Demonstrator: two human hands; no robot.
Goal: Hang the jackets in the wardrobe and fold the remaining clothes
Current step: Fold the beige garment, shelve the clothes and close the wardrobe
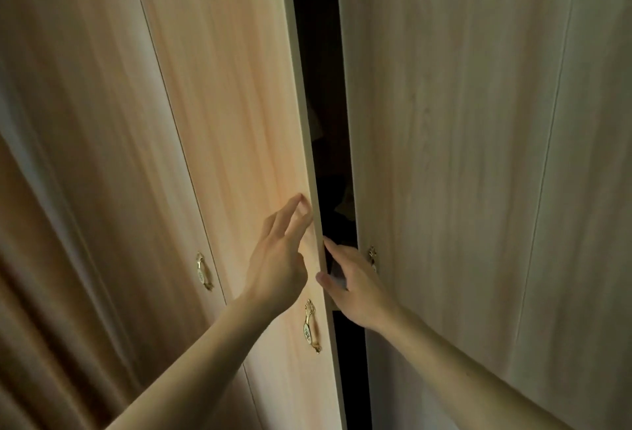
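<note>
**Wardrobe doors parted, both hands at the gap**

Pale wood-grain panels are filling the whole view: a wardrobe (478,122) standing tall in front of the person, with a brownish curtain (51,293) hanging at the far left. Two doors are standing slightly apart, and a narrow dark gap (328,156) is showing between them. Dim shapes are sitting inside, too dark to name, so no jackets or other clothes are visible here.

The left door (239,122) is looking like a stiff, flat board, probably light enough to swing on its hinges with one hand, though its smooth face is offering little to hold. Its thin front edge and the gold handle (312,325) low on the panel are the sensible places to take it. The right door (444,190) is carrying a similar handle (372,257), partly hidden behind the right hand.

The left hand (278,258) is reaching up to the left door with fingers straight and loosely spread, the fingertips (301,199) touching the panel just beside its edge, gripping nothing. The right hand (352,287) is reaching into the gap; its thumb (323,279) is lying against the left door's edge, and its fingers are going in behind that edge, so it seems to be hooking the door, though how far the fingers are curling is hidden.
</note>
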